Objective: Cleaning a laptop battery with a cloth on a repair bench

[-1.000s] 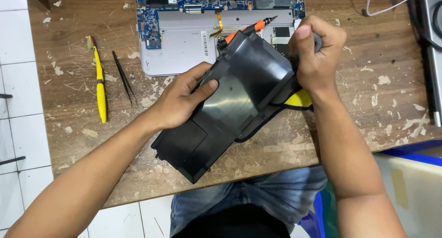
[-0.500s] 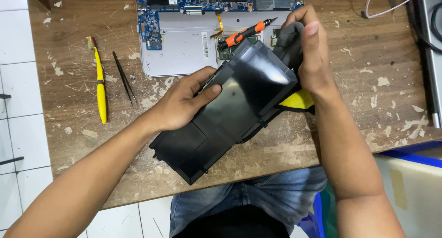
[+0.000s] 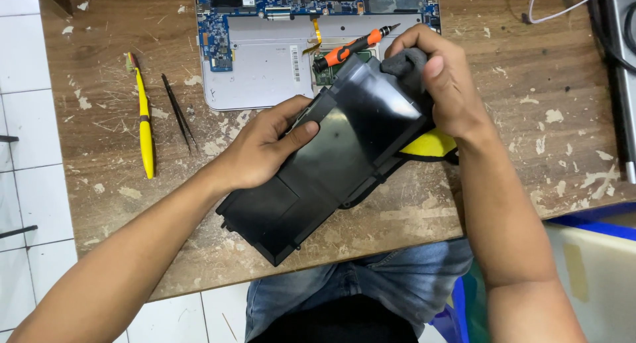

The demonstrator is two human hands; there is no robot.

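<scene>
Battery pack (image 3: 331, 171) tilted over the wooden bench (image 3: 530, 151), in front of the opened laptop (image 3: 265, 58).
Left hand (image 3: 262, 147) clamped on its near edge; right hand (image 3: 444, 84) closed on a grey cloth (image 3: 404, 64) at the far corner. Best wiped lightly, pack kept flat, no flexing.

My right hand (image 3: 442, 84) has slid the dark grey cloth wad (image 3: 404, 66) along the upper end of the flat black battery pack (image 3: 331, 161), from its far corner inward across the glossy face. The pack itself (gripped by my left hand (image 3: 262, 147)) has tilted slightly.
</scene>
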